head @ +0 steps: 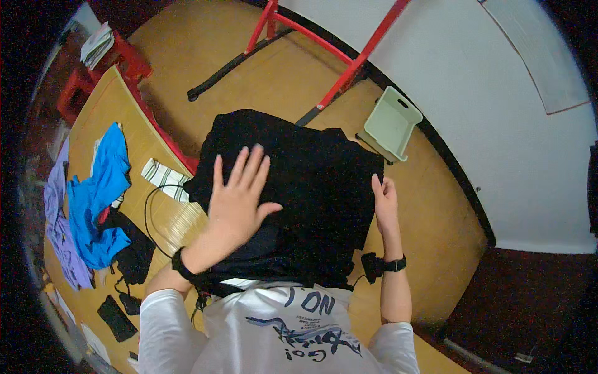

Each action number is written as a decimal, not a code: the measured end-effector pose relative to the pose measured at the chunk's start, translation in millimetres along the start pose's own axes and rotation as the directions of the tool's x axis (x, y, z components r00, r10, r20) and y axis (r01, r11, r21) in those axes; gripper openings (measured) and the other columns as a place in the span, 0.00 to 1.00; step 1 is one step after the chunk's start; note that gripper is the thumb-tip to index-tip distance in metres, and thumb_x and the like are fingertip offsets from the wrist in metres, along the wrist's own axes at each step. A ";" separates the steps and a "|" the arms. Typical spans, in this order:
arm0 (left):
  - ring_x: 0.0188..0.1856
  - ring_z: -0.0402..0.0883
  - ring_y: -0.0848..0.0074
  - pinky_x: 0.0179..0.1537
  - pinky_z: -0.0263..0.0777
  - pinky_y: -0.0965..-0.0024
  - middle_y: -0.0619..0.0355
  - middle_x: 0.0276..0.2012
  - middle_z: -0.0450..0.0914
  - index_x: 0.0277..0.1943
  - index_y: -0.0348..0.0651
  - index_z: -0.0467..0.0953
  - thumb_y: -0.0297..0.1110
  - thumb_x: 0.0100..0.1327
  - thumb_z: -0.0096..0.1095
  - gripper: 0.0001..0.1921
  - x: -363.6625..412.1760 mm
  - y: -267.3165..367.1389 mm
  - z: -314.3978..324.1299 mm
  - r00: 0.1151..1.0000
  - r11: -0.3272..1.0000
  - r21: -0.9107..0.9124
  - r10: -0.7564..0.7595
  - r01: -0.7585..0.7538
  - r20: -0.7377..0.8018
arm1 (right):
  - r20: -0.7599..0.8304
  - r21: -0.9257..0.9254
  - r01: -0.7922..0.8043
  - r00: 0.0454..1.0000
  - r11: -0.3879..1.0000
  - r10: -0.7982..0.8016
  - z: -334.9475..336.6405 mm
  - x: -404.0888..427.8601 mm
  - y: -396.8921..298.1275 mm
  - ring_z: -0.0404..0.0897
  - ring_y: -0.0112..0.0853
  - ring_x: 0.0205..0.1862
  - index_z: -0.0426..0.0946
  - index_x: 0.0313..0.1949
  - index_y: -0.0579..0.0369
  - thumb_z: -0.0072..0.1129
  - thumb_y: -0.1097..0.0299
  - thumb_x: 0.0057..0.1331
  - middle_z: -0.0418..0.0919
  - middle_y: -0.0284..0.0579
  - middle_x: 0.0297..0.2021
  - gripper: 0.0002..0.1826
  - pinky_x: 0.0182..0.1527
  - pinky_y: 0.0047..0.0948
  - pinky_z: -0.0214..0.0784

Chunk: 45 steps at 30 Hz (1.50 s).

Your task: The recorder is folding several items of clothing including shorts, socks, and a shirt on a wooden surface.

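A black cloth, likely a garment point(308, 187), is spread out before me, reaching down to my waist. My left hand point(238, 201) rests palm down on its left half, fingers spread and thumb out to the side. At the cloth's right edge, my right hand point(386, 198) pinches the fabric between thumb and curled fingers. What supports the cloth is hidden beneath it. Black bands circle both wrists, and a thin black cable point(145, 210) loops out near my left forearm.
Left, a yellowish table point(140, 135) bears a blue garment point(100, 196), a purple garment point(63, 233), a striped cloth point(163, 177) and a black phone-like slab point(117, 318). Beyond are red stools point(133, 61), a red metal frame point(348, 77) and a pale green plastic bin point(392, 124) by the wall.
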<state>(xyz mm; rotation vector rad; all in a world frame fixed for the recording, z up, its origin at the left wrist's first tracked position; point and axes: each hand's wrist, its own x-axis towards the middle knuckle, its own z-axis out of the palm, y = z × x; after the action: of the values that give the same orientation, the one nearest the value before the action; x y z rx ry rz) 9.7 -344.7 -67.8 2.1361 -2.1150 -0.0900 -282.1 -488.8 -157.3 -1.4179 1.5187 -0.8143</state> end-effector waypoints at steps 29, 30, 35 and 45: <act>0.47 0.81 0.72 0.51 0.74 0.69 0.50 0.49 0.80 0.56 0.29 0.71 0.30 0.60 0.67 0.23 7.9 -58.7 -6.6 0.851 -0.385 -0.797 -0.051 0.466 0.522 | 0.357 0.513 -0.047 0.920 0.857 -0.164 -30.4 -47.2 -193.4 0.77 0.35 0.52 0.65 0.60 0.67 0.63 0.69 0.56 0.77 0.49 0.52 0.33 0.59 0.32 0.66; 0.46 0.81 0.72 0.50 0.75 0.70 0.50 0.47 0.81 0.54 0.28 0.71 0.29 0.62 0.66 0.21 5.7 -58.0 1.4 0.850 -0.371 -0.803 -0.065 0.466 0.523 | 0.426 0.426 -0.021 0.887 0.905 -0.179 -17.8 -44.2 -198.0 0.73 0.36 0.58 0.62 0.63 0.68 0.64 0.70 0.56 0.74 0.49 0.55 0.36 0.64 0.33 0.60; 0.46 0.81 0.73 0.50 0.75 0.71 0.55 0.47 0.81 0.56 0.35 0.70 0.27 0.67 0.54 0.16 9.3 -50.7 1.5 0.880 -0.333 -0.849 -0.098 0.411 0.465 | 0.848 0.113 0.077 0.511 0.991 -0.136 85.0 -61.5 -209.3 0.72 0.26 0.44 0.47 0.72 0.59 0.65 0.68 0.62 0.71 0.42 0.45 0.45 0.45 0.26 0.69; 0.46 0.80 0.73 0.48 0.76 0.69 0.52 0.48 0.80 0.55 0.32 0.71 0.28 0.69 0.47 0.15 9.0 -53.4 16.9 0.826 -0.438 -0.788 -0.157 0.433 0.542 | 0.777 -0.041 0.806 0.397 0.591 -0.488 93.0 -95.4 -168.0 0.59 0.46 0.64 0.56 0.68 0.56 0.65 0.59 0.56 0.61 0.50 0.62 0.43 0.65 0.49 0.51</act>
<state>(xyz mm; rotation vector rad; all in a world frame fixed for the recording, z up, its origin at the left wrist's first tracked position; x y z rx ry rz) 60.3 -354.2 -91.3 1.2218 -0.3550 -1.5664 -132.1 -407.9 -27.2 -2.4074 0.4442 -0.2532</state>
